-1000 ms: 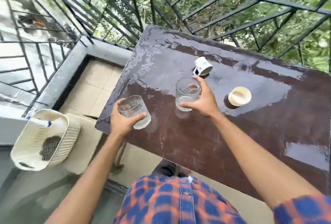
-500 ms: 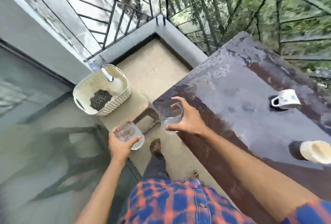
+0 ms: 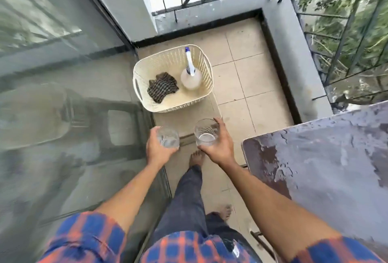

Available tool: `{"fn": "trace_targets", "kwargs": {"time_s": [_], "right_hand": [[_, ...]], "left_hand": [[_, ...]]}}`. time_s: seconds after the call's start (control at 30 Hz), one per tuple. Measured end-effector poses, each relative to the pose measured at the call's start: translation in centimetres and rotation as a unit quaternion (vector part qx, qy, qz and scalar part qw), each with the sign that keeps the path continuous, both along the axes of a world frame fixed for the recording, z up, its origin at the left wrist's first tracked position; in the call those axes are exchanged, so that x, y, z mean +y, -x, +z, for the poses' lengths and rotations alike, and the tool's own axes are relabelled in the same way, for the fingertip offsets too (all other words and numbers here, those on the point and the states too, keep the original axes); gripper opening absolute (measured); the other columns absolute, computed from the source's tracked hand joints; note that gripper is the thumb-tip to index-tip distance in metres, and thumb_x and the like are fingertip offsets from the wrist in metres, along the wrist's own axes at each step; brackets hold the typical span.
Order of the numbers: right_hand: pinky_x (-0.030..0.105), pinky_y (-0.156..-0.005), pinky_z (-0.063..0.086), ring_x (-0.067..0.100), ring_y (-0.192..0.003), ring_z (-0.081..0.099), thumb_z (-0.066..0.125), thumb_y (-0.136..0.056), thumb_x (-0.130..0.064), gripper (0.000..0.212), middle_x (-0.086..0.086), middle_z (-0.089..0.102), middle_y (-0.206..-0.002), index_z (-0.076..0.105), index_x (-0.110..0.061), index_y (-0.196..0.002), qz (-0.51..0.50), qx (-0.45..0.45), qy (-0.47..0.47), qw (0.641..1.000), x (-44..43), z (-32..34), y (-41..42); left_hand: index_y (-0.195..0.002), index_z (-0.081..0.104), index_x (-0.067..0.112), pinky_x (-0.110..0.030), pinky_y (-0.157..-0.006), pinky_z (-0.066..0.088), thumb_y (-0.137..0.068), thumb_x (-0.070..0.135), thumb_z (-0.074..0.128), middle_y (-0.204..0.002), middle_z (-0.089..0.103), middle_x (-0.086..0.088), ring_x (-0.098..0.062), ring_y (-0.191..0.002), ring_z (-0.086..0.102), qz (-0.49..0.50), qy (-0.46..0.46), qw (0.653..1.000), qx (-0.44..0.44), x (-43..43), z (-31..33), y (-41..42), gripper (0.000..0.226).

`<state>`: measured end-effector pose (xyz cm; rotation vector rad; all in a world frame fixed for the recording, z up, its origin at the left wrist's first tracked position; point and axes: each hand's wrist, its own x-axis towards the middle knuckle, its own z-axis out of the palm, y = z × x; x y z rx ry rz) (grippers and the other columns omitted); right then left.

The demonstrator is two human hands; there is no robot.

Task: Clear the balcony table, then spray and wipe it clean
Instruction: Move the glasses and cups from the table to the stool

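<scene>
At the 6 o'clock edge, checked sleeves lead up to both hands. The left hand (image 3: pixel 157 149) is wrapped around a clear glass (image 3: pixel 168 139); just beside it, the right hand (image 3: pixel 220 144) grips a second glass (image 3: pixel 206 132). At 3 o'clock lies the wet brown surface (image 3: pixel 327 166). Farther, toward 12 o'clock, a cream basket (image 3: pixel 140 73) stands on the tiled floor (image 3: pixel 247 78), holding a dark cloth (image 3: pixel 162 87) and a spray bottle (image 3: pixel 190 73).

No lettering can be read anywhere (motion blur throughout).
</scene>
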<state>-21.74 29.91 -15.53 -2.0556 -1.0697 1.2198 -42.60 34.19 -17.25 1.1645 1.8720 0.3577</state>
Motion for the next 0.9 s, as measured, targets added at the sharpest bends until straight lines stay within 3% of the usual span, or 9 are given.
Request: {"fn": "trace_targets", "kwargs": {"time_s": [0.13, 0.33, 0.53, 0.73, 0.9], "right_hand": [[0.013, -0.094, 0.039, 0.007, -0.12, 0.058, 0.092, -0.066, -0.021, 0.095, -0.009, 0.062, -0.134, 0.046, -0.025, -0.149, 0.011, 0.0, 0.013, 1.0, 2.9, -3.7, 0.8], [0.035, -0.108, 0.05, 0.017, -0.13, 0.058, 0.085, -0.068, -0.012, 0.091, -0.002, 0.059, -0.143, 0.045, -0.022, -0.15, 0.085, -0.034, -0.003, 0.996, 6.0, -7.6, 2.0], [0.038, -0.109, 0.048, 0.028, -0.131, 0.059, 0.085, -0.068, -0.002, 0.09, 0.006, 0.06, -0.145, 0.048, -0.012, -0.149, 0.109, -0.052, -0.017, 0.993, 7.7, -10.3, 3.5], [0.039, -0.105, 0.049, 0.027, -0.131, 0.054, 0.086, -0.071, -0.004, 0.09, 0.013, 0.054, -0.147, 0.046, -0.008, -0.152, 0.104, -0.057, -0.027, 0.993, 8.7, -11.6, 4.0], [0.042, -0.103, 0.051, 0.025, -0.13, 0.053, 0.086, -0.073, -0.005, 0.089, 0.012, 0.052, -0.145, 0.045, -0.011, -0.152, 0.104, -0.052, -0.027, 0.993, 8.9, -11.8, 4.0]], "left_hand": [[-0.137, 0.045, 0.023, -0.023, -0.086, 0.038, -0.059, 0.015, 0.095, -0.125, 0.059, -0.001, -0.016, -0.107, 0.051, 0.008, 0.006, 1.0, 0.007, 2.0, -3.4, 0.0, 0.093], [-0.139, 0.042, 0.022, -0.029, -0.092, 0.045, -0.06, 0.017, 0.094, -0.13, 0.061, -0.007, -0.025, -0.116, 0.058, 0.04, -0.015, 0.999, 0.025, 4.0, -7.3, -0.4, 0.094], [-0.138, 0.042, 0.02, -0.032, -0.092, 0.045, -0.061, 0.018, 0.094, -0.128, 0.062, -0.009, -0.03, -0.117, 0.058, 0.031, -0.033, 0.998, 0.046, 5.0, -8.9, -0.1, 0.094], [-0.138, 0.041, 0.017, -0.034, -0.096, 0.044, -0.06, 0.021, 0.095, -0.13, 0.062, -0.008, -0.03, -0.119, 0.058, 0.005, -0.048, 0.997, 0.054, 5.2, -9.4, 0.4, 0.094], [-0.139, 0.04, 0.018, -0.026, -0.091, 0.039, -0.063, 0.024, 0.095, -0.13, 0.06, -0.007, -0.029, -0.119, 0.056, -0.012, -0.04, 0.998, 0.053, 5.8, -9.3, 0.9, 0.094]]}}
